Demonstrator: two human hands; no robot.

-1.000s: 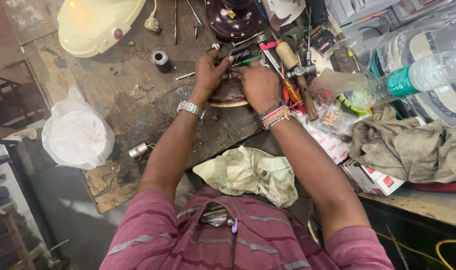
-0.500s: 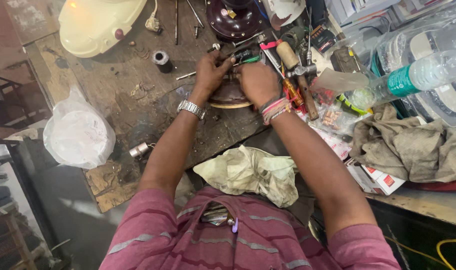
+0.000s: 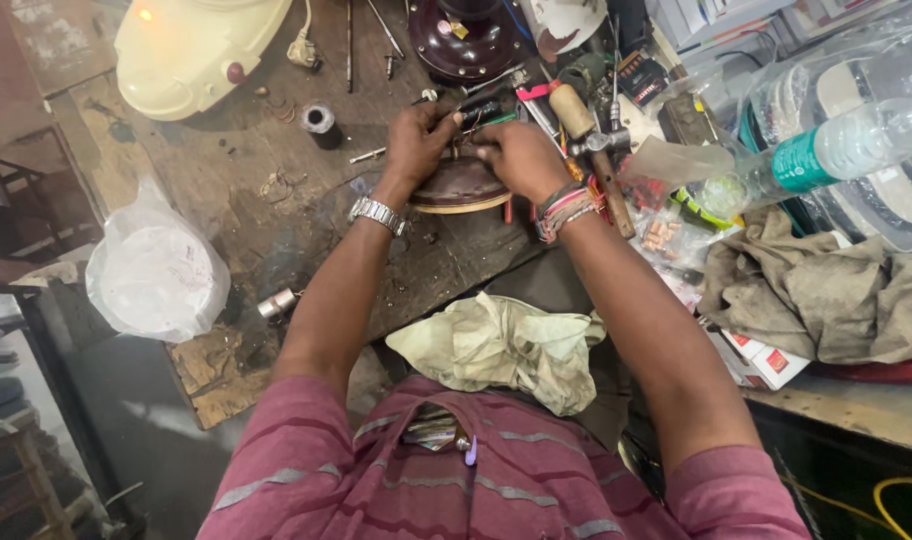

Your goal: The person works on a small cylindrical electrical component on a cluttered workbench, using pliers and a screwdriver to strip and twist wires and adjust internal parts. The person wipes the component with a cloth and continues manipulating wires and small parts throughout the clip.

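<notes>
A round dark-brown part with a pale rim (image 3: pixel 458 190) lies on the worn wooden bench (image 3: pixel 276 230) in front of me. My left hand (image 3: pixel 419 140), with a metal watch on its wrist, grips the part's far left edge. My right hand (image 3: pixel 523 155), with coloured bands on its wrist, is closed over the part's right side. Small wires and a dark component (image 3: pixel 481 108) sit between my fingertips; what the fingers pinch there is hidden.
A hammer (image 3: pixel 594 150) and several hand tools lie right of my hands. A dark round base (image 3: pixel 466 40) stands behind, a cream housing (image 3: pixel 191 45) at the far left. A white bag (image 3: pixel 154 270), crumpled cloths (image 3: pixel 501 345), a grey rag (image 3: pixel 826 290) and a plastic bottle (image 3: pixel 856 140) surround me.
Both hands stay on the brown part; the fingers have shifted only slightly. The view has drifted a little.
</notes>
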